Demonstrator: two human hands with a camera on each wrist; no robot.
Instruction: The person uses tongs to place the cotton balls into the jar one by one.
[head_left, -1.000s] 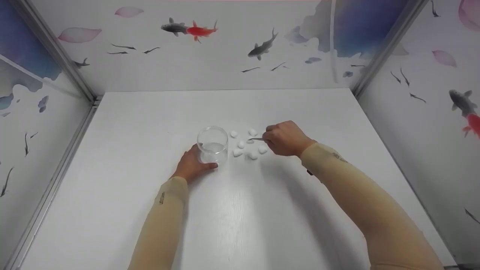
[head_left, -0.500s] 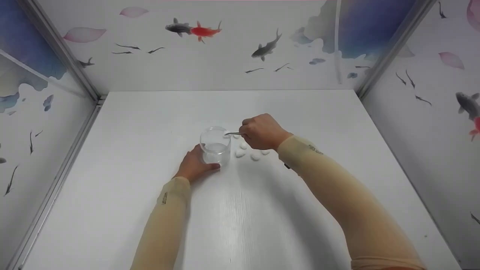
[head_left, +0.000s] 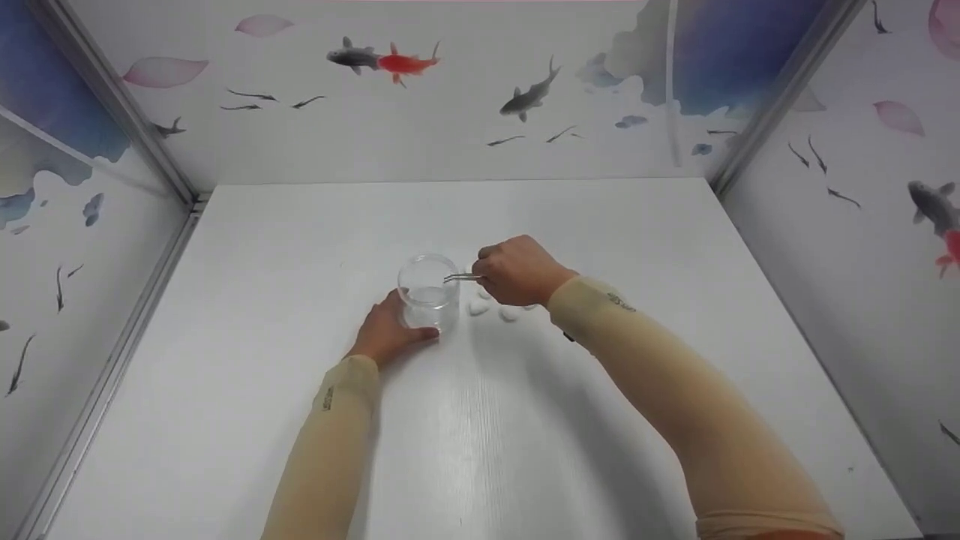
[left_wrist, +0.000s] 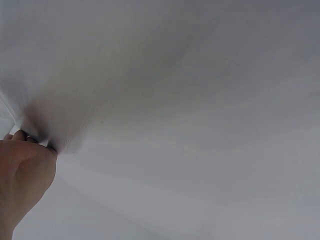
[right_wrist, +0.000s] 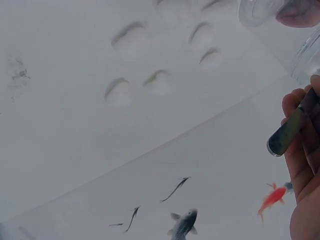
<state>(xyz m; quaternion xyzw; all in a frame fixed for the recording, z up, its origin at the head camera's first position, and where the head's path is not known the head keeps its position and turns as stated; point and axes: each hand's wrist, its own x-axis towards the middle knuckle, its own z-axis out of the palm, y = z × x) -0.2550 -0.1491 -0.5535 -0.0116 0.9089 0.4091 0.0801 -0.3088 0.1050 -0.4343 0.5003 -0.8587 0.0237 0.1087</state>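
- Gripping the clear jar from the left, the left hand had its fingers and thumb around the side.
- The jar stood upright on the white worktop.
- The right hand pinched tweezers between its fingers, their tip at the jar's mouth.
- White lumps lay beside the jar, near the right hand.

Red fish, 2 pink petals printed on back wall.

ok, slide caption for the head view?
Left hand grips a clear jar; right hand holds tweezers at its mouth, white lumps beside it.
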